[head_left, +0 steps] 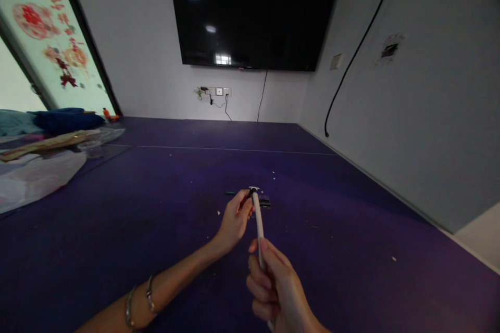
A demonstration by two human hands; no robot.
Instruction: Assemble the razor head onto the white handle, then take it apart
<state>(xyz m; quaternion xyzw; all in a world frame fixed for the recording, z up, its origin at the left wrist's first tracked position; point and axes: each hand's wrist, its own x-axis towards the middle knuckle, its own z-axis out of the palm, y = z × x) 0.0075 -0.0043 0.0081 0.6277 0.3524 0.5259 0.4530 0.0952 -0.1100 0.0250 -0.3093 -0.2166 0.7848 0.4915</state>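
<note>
A white, slightly curved cable-like length (258, 216) runs up from my right hand (275, 281), whose fingers are wrapped round its lower part. At its far end my left hand (236, 218) is closed on a small dark piece (252, 192) that meets the white length; its exact kind is too small to make out. Just behind this end lies a small dark flat object (264, 201) on the purple surface. A thin dark green stick (230, 193) lies to the left, beyond my left fingertips.
Small white scraps (394, 258) dot the purple surface (136, 229). Clear plastic sheeting (42, 179) and folded blue cloth (70, 119) are piled at the left. A black cable (351, 60) hangs along the right wall. A television (258, 15) hangs above wall sockets (214, 91).
</note>
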